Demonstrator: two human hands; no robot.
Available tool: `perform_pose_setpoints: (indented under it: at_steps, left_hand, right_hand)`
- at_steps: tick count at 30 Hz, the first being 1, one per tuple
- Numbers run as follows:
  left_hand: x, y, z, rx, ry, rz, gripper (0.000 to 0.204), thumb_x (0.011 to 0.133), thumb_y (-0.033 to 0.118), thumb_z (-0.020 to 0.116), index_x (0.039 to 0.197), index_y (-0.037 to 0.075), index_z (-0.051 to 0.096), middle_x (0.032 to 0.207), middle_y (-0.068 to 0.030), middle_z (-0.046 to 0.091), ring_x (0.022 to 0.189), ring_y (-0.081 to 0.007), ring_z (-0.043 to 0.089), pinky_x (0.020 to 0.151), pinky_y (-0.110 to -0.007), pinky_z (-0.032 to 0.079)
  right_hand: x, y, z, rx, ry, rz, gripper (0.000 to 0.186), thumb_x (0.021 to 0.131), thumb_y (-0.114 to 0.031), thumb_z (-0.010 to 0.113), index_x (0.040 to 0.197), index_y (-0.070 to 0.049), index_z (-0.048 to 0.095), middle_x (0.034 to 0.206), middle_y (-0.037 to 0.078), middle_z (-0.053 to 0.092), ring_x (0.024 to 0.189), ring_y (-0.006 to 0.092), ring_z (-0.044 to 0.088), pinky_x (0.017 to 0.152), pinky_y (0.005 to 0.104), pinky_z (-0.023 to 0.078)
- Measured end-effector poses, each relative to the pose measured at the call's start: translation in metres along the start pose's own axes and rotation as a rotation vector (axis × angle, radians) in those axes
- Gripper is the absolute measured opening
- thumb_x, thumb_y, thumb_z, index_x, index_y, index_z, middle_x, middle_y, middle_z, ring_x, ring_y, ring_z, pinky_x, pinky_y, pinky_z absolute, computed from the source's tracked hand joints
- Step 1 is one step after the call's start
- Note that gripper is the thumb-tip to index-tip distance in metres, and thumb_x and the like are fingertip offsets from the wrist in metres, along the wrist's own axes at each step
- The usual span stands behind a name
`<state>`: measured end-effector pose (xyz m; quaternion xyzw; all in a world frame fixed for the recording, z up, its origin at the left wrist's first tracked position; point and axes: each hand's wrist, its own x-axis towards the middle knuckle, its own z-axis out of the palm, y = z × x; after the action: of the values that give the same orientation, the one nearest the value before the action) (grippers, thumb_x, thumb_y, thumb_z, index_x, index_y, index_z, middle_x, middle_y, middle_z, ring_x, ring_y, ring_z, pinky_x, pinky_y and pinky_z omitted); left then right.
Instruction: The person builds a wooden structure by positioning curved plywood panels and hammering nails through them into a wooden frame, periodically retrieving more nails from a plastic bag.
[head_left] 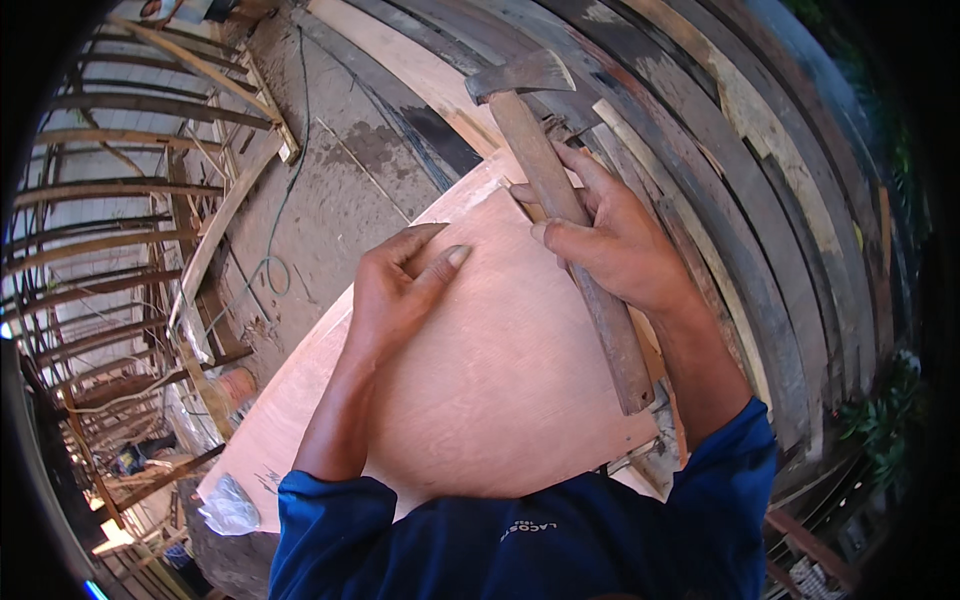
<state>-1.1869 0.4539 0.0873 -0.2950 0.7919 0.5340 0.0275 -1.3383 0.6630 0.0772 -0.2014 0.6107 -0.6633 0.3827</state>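
A hatchet (548, 155) with a wooden handle and a dark metal head slants over the right part of a pinkish plywood sheet (480, 370). My right hand (625, 240) grips its handle near the middle, thumb across the wood, with the head pointing away from me. Next to the sheet's far corner, the fingers of that hand partly hide a short piece of wood. My left hand (390, 290) rests on the plywood toward its left edge. Its fingers are curled in and the thumb bends beside them; whatever they may hold is hidden.
Long weathered planks (700, 150) lie side by side along the right. A frame of wooden poles (150, 135) spreads across the left. On the bare ground (335, 210) a thin green hose (275, 265) loops. A crumpled clear plastic bag (230, 508) sits at the sheet's near left corner.
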Motion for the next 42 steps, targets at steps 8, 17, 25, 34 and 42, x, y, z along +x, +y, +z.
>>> perform_pose_setpoints:
  at_steps: [8, 17, 25, 34, 42]
  left_hand:
    - [0.0, -0.015, 0.002, 0.303, 0.138, 0.286, 0.044, 0.09, 0.027, 0.083, 0.122, -0.002, 0.074, 0.122, -0.0201, 0.075, 0.109, -0.031, 0.073, 0.093, -0.037, 0.056]
    - [0.005, -0.019, 0.0, 0.317, 0.12, 0.342, 0.047, 0.09, 0.036, 0.08, 0.121, 0.001, 0.074, 0.122, -0.0179, 0.074, 0.11, -0.0386, 0.071, 0.094, -0.043, 0.056]
    - [0.005, -0.03, 0.0, 0.343, 0.221, 0.426, 0.049, 0.092, 0.035, 0.078, 0.125, 0.0, 0.073, 0.121, -0.0207, 0.074, 0.107, -0.0361, 0.073, 0.091, -0.043, 0.057]
    - [0.033, -0.031, -0.013, 0.071, 0.085, 0.115, 0.033, 0.095, 0.023, 0.072, 0.118, 0.0, 0.078, 0.102, -0.0191, 0.079, 0.081, -0.0214, 0.073, 0.077, -0.035, 0.056]
    - [0.044, -0.015, -0.034, -0.505, -0.043, -0.019, 0.016, 0.094, 0.003, 0.072, 0.11, -0.002, 0.073, 0.098, -0.0113, 0.078, 0.087, -0.0161, 0.074, 0.08, -0.029, 0.058]
  right_hand:
    - [-0.016, -0.01, 0.008, -0.239, 0.034, -0.044, 0.079, 0.088, 0.0, 0.069, 0.16, 0.006, 0.035, 0.137, 0.024, 0.064, 0.128, 0.0279, 0.063, 0.107, 0.0392, 0.049]
    - [-0.081, -0.026, -0.022, -1.206, 0.094, -0.324, 0.068, 0.091, 0.001, 0.071, 0.156, -0.007, 0.05, 0.114, 0.022, 0.072, 0.096, 0.0346, 0.075, 0.082, 0.0422, 0.059]
    - [-0.094, -0.008, 0.005, -1.146, 0.137, -0.208, 0.06, 0.097, -0.006, 0.068, 0.154, -0.013, 0.053, 0.119, 0.027, 0.071, 0.103, 0.0441, 0.072, 0.086, 0.0458, 0.057]
    - [-0.182, 0.024, 0.008, -0.771, 0.349, -0.142, 0.054, 0.099, -0.01, 0.07, 0.148, 0.005, 0.053, 0.131, 0.027, 0.069, 0.119, 0.0289, 0.07, 0.102, 0.0392, 0.053]
    - [-0.199, 0.027, 0.002, -0.333, 0.34, 0.089, 0.039, 0.092, -0.012, 0.079, 0.123, 0.004, 0.061, 0.112, 0.009, 0.069, 0.104, 0.0155, 0.064, 0.093, 0.0318, 0.052]
